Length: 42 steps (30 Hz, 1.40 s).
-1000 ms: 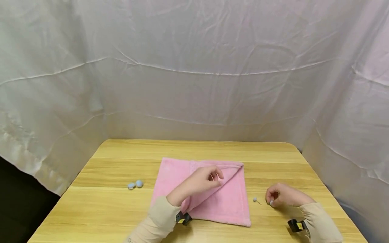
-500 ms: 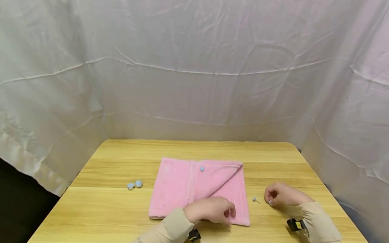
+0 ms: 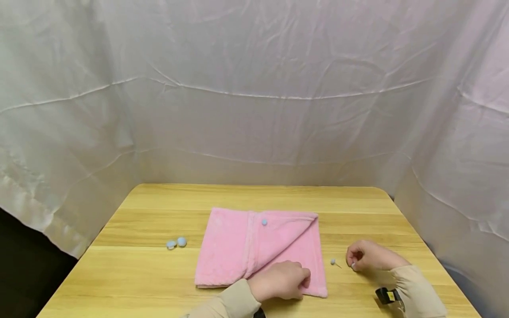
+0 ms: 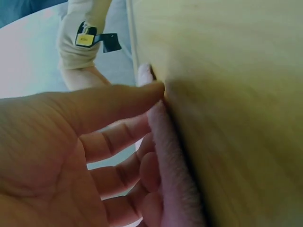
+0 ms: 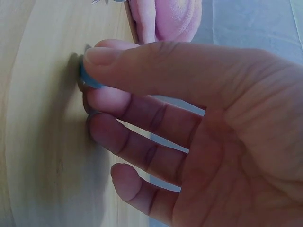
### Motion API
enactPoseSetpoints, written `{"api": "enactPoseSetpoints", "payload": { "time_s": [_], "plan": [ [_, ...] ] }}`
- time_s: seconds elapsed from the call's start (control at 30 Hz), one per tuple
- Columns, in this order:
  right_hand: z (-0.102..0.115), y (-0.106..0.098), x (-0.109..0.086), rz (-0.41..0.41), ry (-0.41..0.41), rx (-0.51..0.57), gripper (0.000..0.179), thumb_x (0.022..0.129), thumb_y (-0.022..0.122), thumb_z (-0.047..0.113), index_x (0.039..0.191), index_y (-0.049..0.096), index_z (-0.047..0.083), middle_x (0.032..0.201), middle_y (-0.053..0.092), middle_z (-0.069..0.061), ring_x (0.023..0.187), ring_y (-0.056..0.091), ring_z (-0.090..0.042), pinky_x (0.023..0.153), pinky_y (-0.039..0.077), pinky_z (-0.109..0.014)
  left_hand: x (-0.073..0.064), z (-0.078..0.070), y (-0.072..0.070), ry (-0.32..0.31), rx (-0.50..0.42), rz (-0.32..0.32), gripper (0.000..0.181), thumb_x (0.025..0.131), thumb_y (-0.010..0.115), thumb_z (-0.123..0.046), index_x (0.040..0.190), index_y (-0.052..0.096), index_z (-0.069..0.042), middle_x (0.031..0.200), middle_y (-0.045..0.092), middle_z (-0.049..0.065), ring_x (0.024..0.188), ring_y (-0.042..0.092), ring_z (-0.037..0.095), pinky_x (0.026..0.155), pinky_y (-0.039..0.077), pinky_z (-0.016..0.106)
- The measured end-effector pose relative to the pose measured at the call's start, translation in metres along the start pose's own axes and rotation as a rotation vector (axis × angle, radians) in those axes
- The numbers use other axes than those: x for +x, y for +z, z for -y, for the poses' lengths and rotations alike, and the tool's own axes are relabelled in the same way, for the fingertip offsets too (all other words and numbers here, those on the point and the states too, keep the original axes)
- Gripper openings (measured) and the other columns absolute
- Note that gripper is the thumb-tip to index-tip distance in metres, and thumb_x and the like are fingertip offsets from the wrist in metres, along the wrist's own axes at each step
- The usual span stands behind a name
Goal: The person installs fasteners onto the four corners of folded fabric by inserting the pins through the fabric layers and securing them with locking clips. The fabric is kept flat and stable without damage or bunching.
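Observation:
A folded pink towel [image 3: 226, 247] lies mid-table, with one upper layer turned back diagonally. On that layer sits a small round blue button-like piece [image 3: 264, 222]. My left hand [image 3: 280, 280] pinches the towel's near edge; in the left wrist view the thumb is at the edge and the curled fingers [image 4: 150, 170] lie against the plush. Right of the towel, my right hand [image 3: 370, 256] pinches a small blue piece [image 5: 90, 78] close to the tabletop. Thumb and fingertips hide most of it. Between towel and right hand lies a blue-headed pin [image 3: 333, 262].
Two blue mushroom-shaped pieces [image 3: 181, 241] lie close together left of the towel. The wooden table [image 3: 131, 274] has rounded far corners. Pale curtains [image 3: 254, 123] hang behind it and at both sides.
My left hand has let go of the turned-back layer, uncovering the blue piece on it, and moved toward me to the towel's near edge. The right hand has stayed almost still.

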State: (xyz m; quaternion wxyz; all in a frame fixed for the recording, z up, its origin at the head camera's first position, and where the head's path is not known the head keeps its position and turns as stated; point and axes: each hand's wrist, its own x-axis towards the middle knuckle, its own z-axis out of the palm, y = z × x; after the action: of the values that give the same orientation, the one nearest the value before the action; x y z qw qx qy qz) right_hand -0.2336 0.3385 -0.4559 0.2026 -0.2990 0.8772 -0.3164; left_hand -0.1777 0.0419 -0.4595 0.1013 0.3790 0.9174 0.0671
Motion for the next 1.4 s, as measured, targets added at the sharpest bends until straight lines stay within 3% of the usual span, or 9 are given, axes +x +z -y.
{"api": "enactPoseSetpoints", "payload": {
  "time_s": [0.13,0.23,0.43,0.67,0.93,1.03,1.17,1.4],
  "plan": [
    [0.0,0.0,0.0,-0.001,0.006,0.0,0.011,0.076,0.066,-0.003,0.08,0.065,0.007,0.074,0.06,0.005,0.068,0.048,0.001,0.059,0.04,-0.019,0.0,-0.003,0.001,-0.043,0.021,-0.043,0.019,0.077,0.075,-0.02,0.076,0.057,-0.026,0.071,0.047,-0.013,0.063,0.045,0.004,0.053,0.036,0.022],
    [0.001,0.0,0.0,-0.002,0.01,0.002,0.011,0.076,0.067,-0.003,0.08,0.065,0.007,0.074,0.06,0.005,0.068,0.048,0.001,0.059,0.04,-0.019,0.001,-0.003,0.001,-0.041,-0.001,-0.061,0.017,0.079,0.072,-0.017,0.074,0.057,-0.024,0.07,0.048,-0.012,0.062,0.045,0.004,0.054,0.036,0.02],
    [-0.001,0.0,0.0,-0.004,0.016,0.003,0.01,0.077,0.067,-0.001,0.08,0.065,0.008,0.075,0.06,0.006,0.069,0.048,0.001,0.06,0.04,-0.02,0.002,0.007,-0.008,0.016,-0.188,-0.058,0.016,0.082,0.07,-0.013,0.076,0.056,-0.019,0.067,0.046,-0.011,0.063,0.043,0.003,0.061,0.036,0.014],
    [0.002,-0.001,-0.002,-0.043,0.01,-0.021,0.01,0.079,0.065,-0.001,0.08,0.065,0.009,0.075,0.062,0.005,0.069,0.051,0.002,0.061,0.043,-0.02,-0.003,0.014,-0.024,-0.022,-0.356,-0.111,0.018,0.081,0.07,-0.01,0.077,0.054,-0.018,0.066,0.046,-0.011,0.06,0.042,0.002,0.057,0.037,0.015],
    [0.01,-0.006,-0.003,-0.154,-0.027,-0.098,0.008,0.084,0.067,0.005,0.082,0.063,0.012,0.076,0.061,0.007,0.071,0.05,0.004,0.062,0.044,-0.02,-0.009,0.025,-0.038,-0.055,-0.534,-0.178,0.012,0.084,0.07,-0.013,0.084,0.059,-0.018,0.074,0.055,-0.012,0.066,0.048,-0.001,0.064,0.044,0.015],
    [0.013,-0.005,-0.002,-0.231,-0.084,-0.15,0.009,0.087,0.068,0.009,0.084,0.064,0.016,0.077,0.061,0.01,0.073,0.05,0.005,0.063,0.044,-0.02,-0.009,0.032,-0.042,-0.053,-0.576,-0.199,0.006,0.085,0.069,-0.013,0.089,0.065,-0.016,0.078,0.06,-0.011,0.07,0.051,-0.002,0.067,0.046,0.014],
    [0.021,-0.004,0.0,-0.361,-0.163,-0.195,0.009,0.089,0.068,0.011,0.086,0.064,0.019,0.079,0.061,0.013,0.075,0.051,0.006,0.06,0.042,-0.02,-0.008,0.043,-0.048,-0.057,-0.624,-0.222,0.013,0.085,0.067,-0.008,0.097,0.07,-0.01,0.084,0.066,-0.005,0.075,0.055,-0.001,0.071,0.047,0.015],
    [0.048,0.001,0.006,-0.529,-0.208,-0.171,0.015,0.087,0.07,0.01,0.09,0.067,0.025,0.083,0.066,0.014,0.075,0.055,0.003,0.062,0.043,-0.02,-0.009,0.06,-0.058,-0.064,-0.685,-0.277,0.019,0.083,0.064,-0.006,0.1,0.071,-0.008,0.088,0.068,-0.001,0.08,0.056,0.001,0.074,0.048,0.018]
  ]
}}
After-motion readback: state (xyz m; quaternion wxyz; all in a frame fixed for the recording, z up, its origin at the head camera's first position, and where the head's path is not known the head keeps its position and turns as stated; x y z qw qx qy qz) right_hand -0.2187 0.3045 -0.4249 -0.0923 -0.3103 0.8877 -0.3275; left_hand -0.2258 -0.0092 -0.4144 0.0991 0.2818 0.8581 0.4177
